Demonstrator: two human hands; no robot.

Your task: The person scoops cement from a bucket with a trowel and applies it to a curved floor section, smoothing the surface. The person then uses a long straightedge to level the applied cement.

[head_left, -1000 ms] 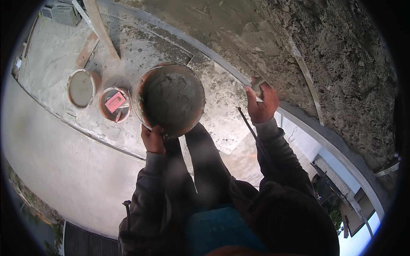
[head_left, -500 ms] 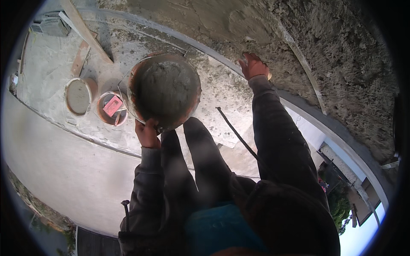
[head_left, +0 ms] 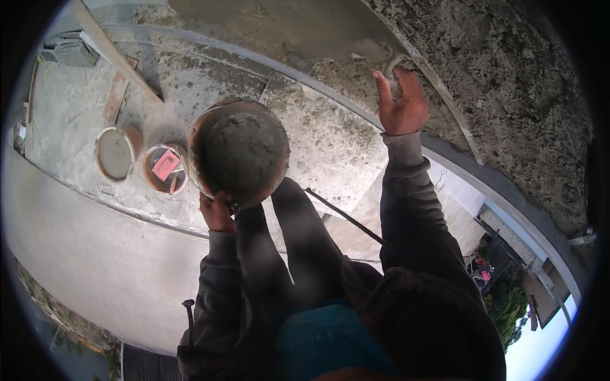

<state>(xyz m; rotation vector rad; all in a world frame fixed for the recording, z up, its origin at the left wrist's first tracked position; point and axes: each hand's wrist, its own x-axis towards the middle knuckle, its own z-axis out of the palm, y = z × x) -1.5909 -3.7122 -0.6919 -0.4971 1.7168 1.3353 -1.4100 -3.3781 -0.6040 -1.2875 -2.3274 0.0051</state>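
My left hand [head_left: 218, 213] grips the near rim of a round, orange-brown bucket [head_left: 283, 166]. Grey wet mortar [head_left: 241, 149] lies inside the bucket, which I hold up in front of my legs. Away to the right, my right hand [head_left: 405, 108] reaches to the wall, thumb and fingers apart in a curve. A small grey lump or smear shows on the wall at its fingertips; whether the fingers touch it I cannot tell. Around it the plaster [head_left: 292, 28] is smooth and damp on one side and rough [head_left: 502, 70] on the other.
Left of my bucket stand a bucket of grey mix [head_left: 116, 154] and another bucket [head_left: 150, 166] holding a pink float [head_left: 166, 165]. Wooden boards [head_left: 117, 54] lean beyond them, near stacked grey blocks [head_left: 75, 52]. A pale ledge [head_left: 318, 86] runs along the wall's foot.
My right hand has moved up along the wall and turned, its thumb and fingers spreading. The bucket in my left hand has dropped slightly down and to the left.
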